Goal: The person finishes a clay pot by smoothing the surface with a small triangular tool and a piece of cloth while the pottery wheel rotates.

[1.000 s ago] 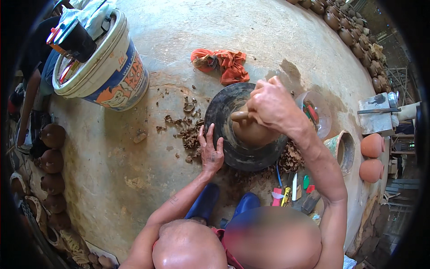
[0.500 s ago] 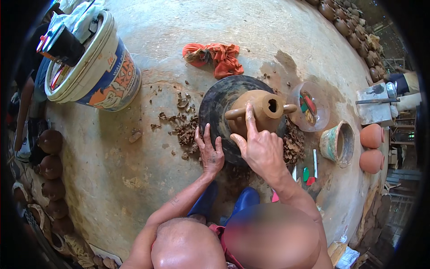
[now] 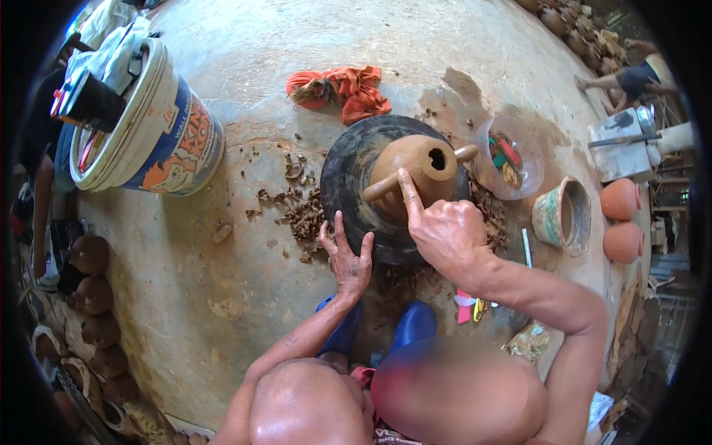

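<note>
A brown clay pot (image 3: 421, 176) with a dark round opening sits tilted in view on a black turntable (image 3: 345, 167). One stubby handle (image 3: 381, 188) sticks out at its left, another at its right. My right hand (image 3: 449, 231) points with a stretched index finger, its tip touching the pot by the left handle; the other fingers are curled and hold nothing visible. Spread fingers show on my left hand (image 3: 350, 264), which rests by the turntable's near-left rim. Brown clay shavings (image 3: 302, 215) lie around the turntable.
Left stands a large white bucket (image 3: 157, 133) loaded with things. An orange cloth (image 3: 348, 90) lies beyond the turntable. To the right are a clear bowl (image 3: 528, 165), a greenish pot (image 3: 549, 216) and reddish pots (image 3: 620, 200). Brown pots (image 3: 93, 293) line the left edge. Another person (image 3: 639, 80) shows far right.
My right fingertip has shifted slightly along the pot near the left handle, and my right elbow has swung outward. The left hand stays by the rim. The whole view has moved a little.
</note>
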Demonstrator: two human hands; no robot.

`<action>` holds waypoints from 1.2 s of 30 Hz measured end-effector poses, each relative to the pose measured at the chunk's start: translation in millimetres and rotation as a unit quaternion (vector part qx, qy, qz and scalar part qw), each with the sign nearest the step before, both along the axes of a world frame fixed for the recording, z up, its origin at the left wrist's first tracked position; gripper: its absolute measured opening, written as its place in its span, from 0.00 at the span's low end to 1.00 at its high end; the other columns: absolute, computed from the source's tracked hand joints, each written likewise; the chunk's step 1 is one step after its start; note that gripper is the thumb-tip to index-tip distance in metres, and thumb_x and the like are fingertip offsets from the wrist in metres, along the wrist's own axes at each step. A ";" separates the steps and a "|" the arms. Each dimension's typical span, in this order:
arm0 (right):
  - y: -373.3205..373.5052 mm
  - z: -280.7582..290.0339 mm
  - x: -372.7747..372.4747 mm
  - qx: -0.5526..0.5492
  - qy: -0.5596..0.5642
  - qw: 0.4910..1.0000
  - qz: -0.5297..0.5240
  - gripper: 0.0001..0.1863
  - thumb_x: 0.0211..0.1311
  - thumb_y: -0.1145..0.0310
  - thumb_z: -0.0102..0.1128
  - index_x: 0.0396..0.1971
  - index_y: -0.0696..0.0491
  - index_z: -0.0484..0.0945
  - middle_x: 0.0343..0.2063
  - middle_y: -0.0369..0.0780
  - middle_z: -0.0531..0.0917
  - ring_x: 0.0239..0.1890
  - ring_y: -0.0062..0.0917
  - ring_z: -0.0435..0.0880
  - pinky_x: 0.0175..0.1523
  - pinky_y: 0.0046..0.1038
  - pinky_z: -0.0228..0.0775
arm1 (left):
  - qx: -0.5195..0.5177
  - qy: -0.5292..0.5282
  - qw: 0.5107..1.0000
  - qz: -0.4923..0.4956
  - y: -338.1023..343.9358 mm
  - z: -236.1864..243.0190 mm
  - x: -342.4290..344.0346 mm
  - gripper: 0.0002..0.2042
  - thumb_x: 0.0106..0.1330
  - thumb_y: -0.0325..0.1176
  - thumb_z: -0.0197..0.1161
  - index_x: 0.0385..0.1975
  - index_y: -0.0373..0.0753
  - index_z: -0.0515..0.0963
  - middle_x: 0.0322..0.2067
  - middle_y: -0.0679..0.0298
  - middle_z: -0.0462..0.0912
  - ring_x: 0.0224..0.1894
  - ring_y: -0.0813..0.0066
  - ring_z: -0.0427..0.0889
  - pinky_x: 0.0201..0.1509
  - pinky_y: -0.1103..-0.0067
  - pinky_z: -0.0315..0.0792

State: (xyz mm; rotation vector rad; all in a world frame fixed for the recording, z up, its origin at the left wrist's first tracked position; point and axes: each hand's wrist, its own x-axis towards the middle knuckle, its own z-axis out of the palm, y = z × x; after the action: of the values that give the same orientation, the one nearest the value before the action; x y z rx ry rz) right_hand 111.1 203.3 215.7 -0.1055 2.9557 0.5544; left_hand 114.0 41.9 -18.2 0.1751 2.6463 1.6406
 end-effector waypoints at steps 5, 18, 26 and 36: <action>-15.3 -15.1 21.4 -0.017 -0.029 0.995 0.099 0.33 0.57 0.67 0.64 0.63 0.68 0.77 0.17 0.38 0.85 0.18 0.24 0.86 0.25 0.30 0.79 | -0.019 0.017 1.000 0.002 0.9 -0.1 4.8 0.49 0.68 0.46 0.77 0.84 0.50 0.52 0.69 0.37 0.55 0.72 0.34 0.61 0.76 0.48 0.60; 1.9 -89.6 60.8 -0.367 0.239 0.899 -0.016 0.06 0.68 0.68 0.72 0.39 0.51 0.84 0.25 0.37 0.84 0.26 0.32 0.89 0.27 0.33 0.82 | 0.046 -0.058 0.997 0.028 -26.8 6.1 -48.4 0.47 0.73 0.48 0.71 0.85 0.44 0.49 0.66 0.42 0.70 0.67 0.47 0.72 0.73 0.57 0.65; 1.6 -100.7 44.4 -0.370 0.194 0.907 -0.055 0.26 0.74 0.54 0.67 0.69 0.38 0.79 0.18 0.41 0.85 0.19 0.37 0.87 0.24 0.39 0.81 | 0.008 -0.093 0.996 -0.008 -13.9 9.4 -79.6 0.40 0.79 0.43 0.65 0.84 0.39 0.51 0.74 0.42 0.66 0.71 0.49 0.72 0.76 0.61 0.64; 9.9 -101.2 49.9 -0.364 0.178 0.912 -0.058 0.27 0.76 0.51 0.63 0.73 0.28 0.75 0.15 0.41 0.83 0.17 0.40 0.86 0.22 0.42 0.79 | 0.079 -0.053 0.995 -0.030 -16.4 -2.7 -80.8 0.40 0.80 0.40 0.65 0.84 0.36 0.50 0.81 0.46 0.58 0.80 0.52 0.62 0.83 0.63 0.55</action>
State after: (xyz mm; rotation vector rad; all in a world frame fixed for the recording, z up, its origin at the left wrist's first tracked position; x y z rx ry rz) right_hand 161.0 213.2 114.6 0.1136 3.3122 -0.6336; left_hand 33.2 25.6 -20.9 0.1635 2.4126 1.7867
